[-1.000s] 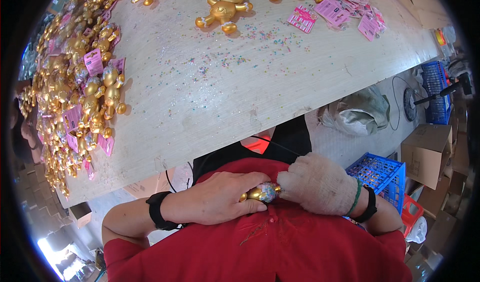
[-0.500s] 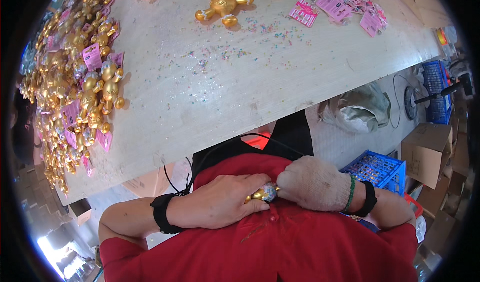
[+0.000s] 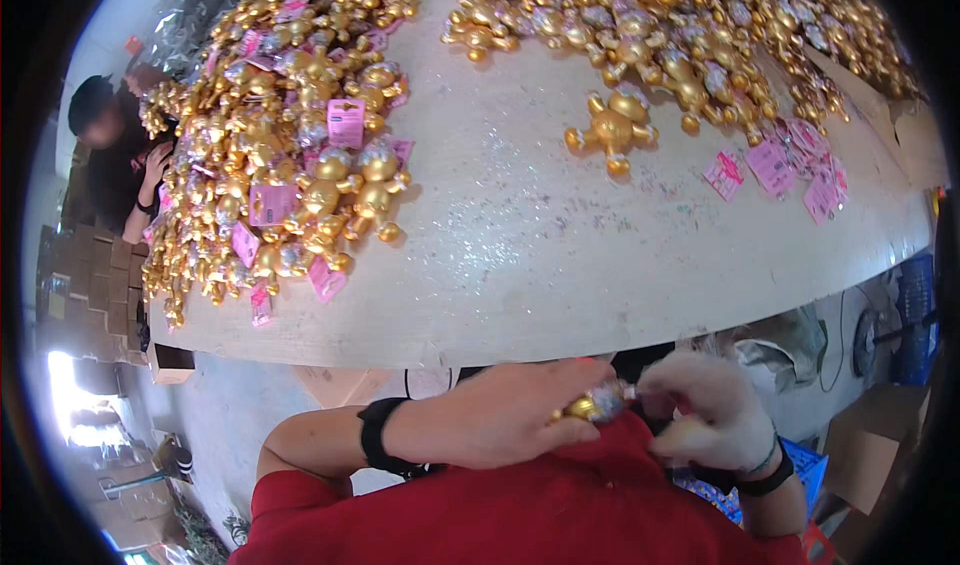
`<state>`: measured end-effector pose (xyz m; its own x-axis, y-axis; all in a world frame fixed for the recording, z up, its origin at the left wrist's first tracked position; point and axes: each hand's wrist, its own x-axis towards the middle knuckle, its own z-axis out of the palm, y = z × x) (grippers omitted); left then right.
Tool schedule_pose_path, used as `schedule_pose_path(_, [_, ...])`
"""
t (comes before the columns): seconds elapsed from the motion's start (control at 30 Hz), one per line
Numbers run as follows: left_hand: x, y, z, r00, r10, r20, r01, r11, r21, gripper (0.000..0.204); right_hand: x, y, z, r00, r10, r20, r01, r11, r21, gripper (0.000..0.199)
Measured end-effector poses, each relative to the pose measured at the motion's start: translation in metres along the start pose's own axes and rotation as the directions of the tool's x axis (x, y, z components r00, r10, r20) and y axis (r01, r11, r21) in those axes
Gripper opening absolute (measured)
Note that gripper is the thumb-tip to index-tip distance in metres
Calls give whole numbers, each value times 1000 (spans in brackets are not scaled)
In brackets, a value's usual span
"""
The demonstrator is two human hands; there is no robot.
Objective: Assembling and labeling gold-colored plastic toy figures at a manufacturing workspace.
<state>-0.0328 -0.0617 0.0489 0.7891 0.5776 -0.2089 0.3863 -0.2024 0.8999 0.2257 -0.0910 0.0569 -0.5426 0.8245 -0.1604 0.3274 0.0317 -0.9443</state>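
Below table (image 3: 560,265), gold toy (image 3: 590,406) between fingers (image 3: 560,420).

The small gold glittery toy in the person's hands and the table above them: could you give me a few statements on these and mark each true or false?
1. Both hands meet on a small gold glittery toy figure. True: the left hand and right hand grip it close to the red shirt.
2. The pale tabletop bears two heaps of gold toy figures. True.
3. The loose pink paper tags lie at the table's left end. False: they lie at its right, beside a lone gold figure.
4. The left wrist is bare. False: it wears a black wristband.
5. The held toy rests on the table. False: it is below the table edge.
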Motion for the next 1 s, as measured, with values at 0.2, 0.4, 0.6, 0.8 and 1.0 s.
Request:
schedule_pose_path(0.2, [-32, -15, -89, 737, -31, -675, 297, 912, 283, 56, 14, 16, -4, 905, 122, -408, 47, 923, 381, 44])
schedule_pose_path(0.4, [-41, -29, -179, 569, 416, -710, 556, 442, 704, 71, 18, 36, -22, 833, 87, -546, -6, 989, 147, 23])
schedule_pose_path(0.6, [73, 3, -115, 840, 315, -441, 61, 754, 654, 48, 23, 74, -52, 453, 218, -865, 269, 891, 365, 15])
schedule_pose_path(0.8, [226, 26, -35, 925, 181, -333, 25, 847, 531, 34, 20, 87, -56, 429, 192, -883, 288, 897, 335, 16])
schedule_pose_path(1.0, [276, -5, -5, 771, 303, -561, 117, 798, 591, 43, 17, 93, -54, 480, 203, -853, 307, 872, 381, 19])
